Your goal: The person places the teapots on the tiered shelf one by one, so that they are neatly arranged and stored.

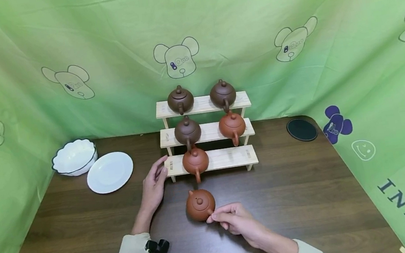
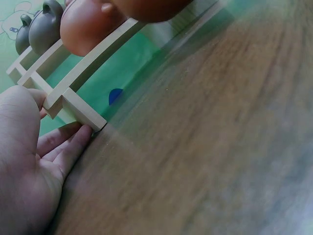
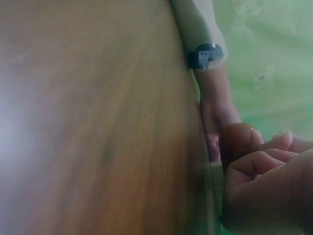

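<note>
My right hand (image 1: pixel 239 223) pinches the handle of a reddish-brown teapot (image 1: pixel 199 204) in front of the rack. In the left wrist view this teapot (image 2: pixel 151 7) hangs above the tabletop, its upper part cut off. The right wrist view shows only part of the teapot (image 3: pixel 236 139) behind my curled right fingers (image 3: pixel 259 164). At the left end of the wooden three-step rack (image 1: pixel 230 157), my left hand (image 1: pixel 153 187) touches the lowest board and leg with extended fingers. On that board stands another reddish teapot (image 1: pixel 195 160).
Dark brown teapots (image 1: pixel 180 100) stand on the rack's upper steps, and a reddish one (image 1: pixel 232 126) is at middle right. A scalloped white bowl (image 1: pixel 74 156) and a white plate (image 1: pixel 109 173) lie left. A black round mat (image 1: pixel 302 129) lies right. Green cloth (image 1: pixel 116 35) encloses the table.
</note>
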Action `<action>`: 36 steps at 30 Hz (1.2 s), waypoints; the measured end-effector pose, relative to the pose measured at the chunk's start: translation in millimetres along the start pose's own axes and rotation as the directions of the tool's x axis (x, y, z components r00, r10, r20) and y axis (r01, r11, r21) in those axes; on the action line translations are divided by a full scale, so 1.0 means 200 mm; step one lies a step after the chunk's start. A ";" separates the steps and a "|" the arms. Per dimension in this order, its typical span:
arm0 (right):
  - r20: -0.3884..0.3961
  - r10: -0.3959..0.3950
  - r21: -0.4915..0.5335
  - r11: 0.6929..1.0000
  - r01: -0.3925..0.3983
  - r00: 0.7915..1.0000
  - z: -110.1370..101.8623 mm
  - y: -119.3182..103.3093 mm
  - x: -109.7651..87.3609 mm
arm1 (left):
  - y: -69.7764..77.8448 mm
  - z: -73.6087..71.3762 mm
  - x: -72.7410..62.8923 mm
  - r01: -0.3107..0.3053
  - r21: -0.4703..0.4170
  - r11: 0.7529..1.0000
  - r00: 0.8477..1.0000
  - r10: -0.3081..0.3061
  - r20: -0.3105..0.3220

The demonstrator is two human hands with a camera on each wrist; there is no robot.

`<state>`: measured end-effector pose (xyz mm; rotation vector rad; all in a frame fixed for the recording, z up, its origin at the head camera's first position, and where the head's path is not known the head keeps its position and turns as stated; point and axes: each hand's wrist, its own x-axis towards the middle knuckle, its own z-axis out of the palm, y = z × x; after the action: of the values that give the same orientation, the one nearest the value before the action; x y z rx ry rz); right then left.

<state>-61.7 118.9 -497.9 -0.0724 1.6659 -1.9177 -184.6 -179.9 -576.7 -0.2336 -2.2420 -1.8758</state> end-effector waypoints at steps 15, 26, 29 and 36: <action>-0.027 -0.130 0.088 0.987 0.131 0.991 -0.17 0.00 -0.13 | 0.00 0.01 0.00 0.000 -0.009 1.000 1.000 0.000 0.001; -0.120 -0.238 0.171 0.951 0.256 0.964 -0.19 -0.03 -0.13 | 0.04 0.01 -0.01 -0.002 -0.005 1.000 1.000 0.002 0.003; -0.171 -0.257 0.172 0.943 0.285 0.951 -0.19 -0.04 -0.12 | 0.07 0.01 -0.02 -0.035 0.006 0.999 0.999 0.035 -0.001; -0.276 -0.300 0.170 0.920 0.354 0.913 -0.17 -0.09 -0.06 | 0.02 0.01 -0.01 -0.002 -0.003 1.000 1.000 0.002 -0.003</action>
<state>-71.6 155.1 -485.0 -0.0328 1.6689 -2.4411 -182.5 -177.8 -573.7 -0.2334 -2.2366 -1.8775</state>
